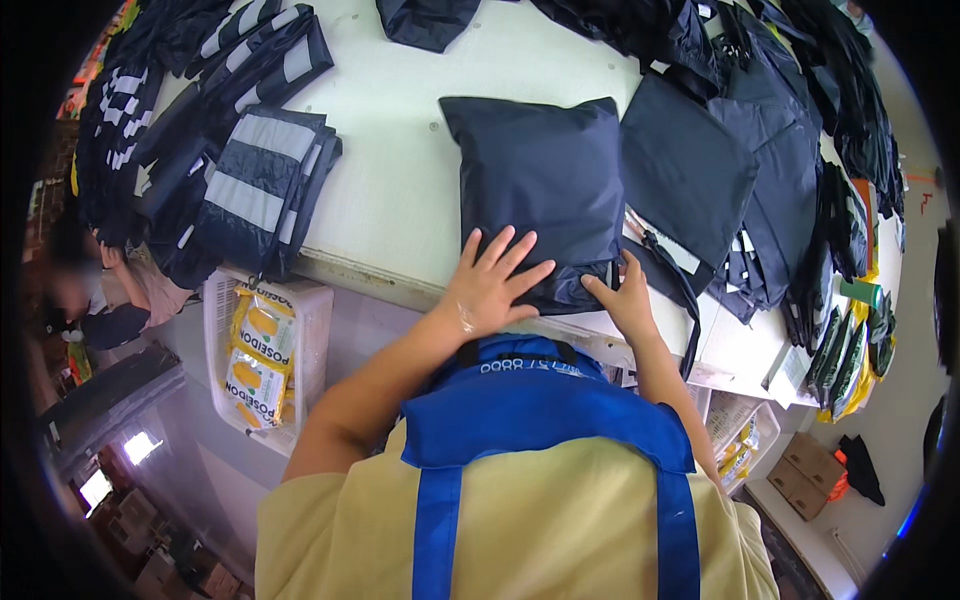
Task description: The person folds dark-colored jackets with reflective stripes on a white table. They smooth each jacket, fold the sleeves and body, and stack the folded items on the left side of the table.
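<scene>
A filled black fabric pouch [540, 180] lies on the white table in front of me, its lower edge close to the table's front edge. My left hand [490, 285] rests flat on the pouch's lower left part with its fingers spread. At the lower right corner, my right hand [625, 300] pinches the pouch's edge between thumb and fingers; part of that grip is hidden. A black cord [665, 255] runs beside the right hand and hangs over the table edge. Flat black pouches [690, 165] lie just right of the filled one.
Folded black pieces with grey stripes [260, 175] are stacked at the left of the white table [385, 150]. Below stands a white plastic basket [315, 350] with yellow-and-white packages. Wrapped dark packs [835, 350] line the right end. Another person's arm [120, 270] shows at far left.
</scene>
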The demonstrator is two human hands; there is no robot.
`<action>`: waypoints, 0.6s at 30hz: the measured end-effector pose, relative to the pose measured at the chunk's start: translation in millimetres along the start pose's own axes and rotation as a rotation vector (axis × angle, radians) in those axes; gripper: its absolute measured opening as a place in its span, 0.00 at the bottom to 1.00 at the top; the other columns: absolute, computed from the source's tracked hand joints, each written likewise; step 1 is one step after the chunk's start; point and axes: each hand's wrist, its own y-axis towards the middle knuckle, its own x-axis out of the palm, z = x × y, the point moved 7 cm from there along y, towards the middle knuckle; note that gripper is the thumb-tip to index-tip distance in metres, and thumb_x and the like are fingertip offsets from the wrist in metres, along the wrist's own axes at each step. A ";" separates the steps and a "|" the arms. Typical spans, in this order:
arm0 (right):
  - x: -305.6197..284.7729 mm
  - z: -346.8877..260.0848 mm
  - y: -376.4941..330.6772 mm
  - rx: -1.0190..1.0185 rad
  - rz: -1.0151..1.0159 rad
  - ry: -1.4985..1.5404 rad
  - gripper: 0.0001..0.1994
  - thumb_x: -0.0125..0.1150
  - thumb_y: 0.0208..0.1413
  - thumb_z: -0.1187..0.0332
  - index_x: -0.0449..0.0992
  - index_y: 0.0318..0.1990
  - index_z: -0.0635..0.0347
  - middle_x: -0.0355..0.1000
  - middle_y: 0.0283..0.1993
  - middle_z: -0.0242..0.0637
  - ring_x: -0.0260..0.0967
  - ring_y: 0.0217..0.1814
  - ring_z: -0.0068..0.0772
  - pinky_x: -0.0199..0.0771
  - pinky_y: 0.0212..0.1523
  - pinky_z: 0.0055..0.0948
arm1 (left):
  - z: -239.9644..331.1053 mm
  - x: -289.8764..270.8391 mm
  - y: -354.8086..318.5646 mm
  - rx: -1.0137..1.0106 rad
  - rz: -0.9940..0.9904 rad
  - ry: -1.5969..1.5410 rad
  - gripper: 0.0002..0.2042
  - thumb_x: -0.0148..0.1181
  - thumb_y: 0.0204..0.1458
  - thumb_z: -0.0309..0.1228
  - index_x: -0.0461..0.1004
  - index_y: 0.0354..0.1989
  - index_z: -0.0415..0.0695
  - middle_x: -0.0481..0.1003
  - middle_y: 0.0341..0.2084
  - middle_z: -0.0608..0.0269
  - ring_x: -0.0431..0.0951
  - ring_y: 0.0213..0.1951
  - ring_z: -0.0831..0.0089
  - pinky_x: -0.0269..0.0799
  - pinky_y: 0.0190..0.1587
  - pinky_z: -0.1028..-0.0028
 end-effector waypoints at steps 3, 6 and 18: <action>17.7 7.2 -6.9 0.046 -0.088 0.103 0.43 0.69 0.45 0.51 0.58 0.56 0.82 0.71 0.45 0.61 0.72 0.49 0.52 0.70 0.51 0.37 | -19.7 -21.7 -2.4 -0.070 -0.018 0.077 0.37 0.66 0.39 0.51 0.62 0.63 0.68 0.50 0.68 0.61 0.46 0.68 0.50 0.42 0.63 0.37; 41.8 -8.5 -24.8 0.066 -0.405 0.124 0.28 0.62 0.53 0.53 0.70 0.49 0.73 0.73 0.45 0.58 0.73 0.46 0.45 0.71 0.47 0.34 | -43.6 -56.8 -15.0 -0.258 0.031 0.141 0.27 0.58 0.45 0.33 0.67 0.59 0.60 0.55 0.66 0.57 0.50 0.67 0.48 0.41 0.63 0.36; -81.6 24.1 1.6 -0.173 0.474 -0.860 0.21 0.61 0.50 0.63 0.72 0.54 0.54 0.63 0.52 0.43 0.61 0.55 0.47 0.62 0.53 0.45 | -46.3 -58.6 -58.3 -0.554 0.481 -0.245 0.16 0.60 0.48 0.25 0.72 0.47 0.45 0.57 0.60 0.50 0.60 0.59 0.52 0.56 0.60 0.60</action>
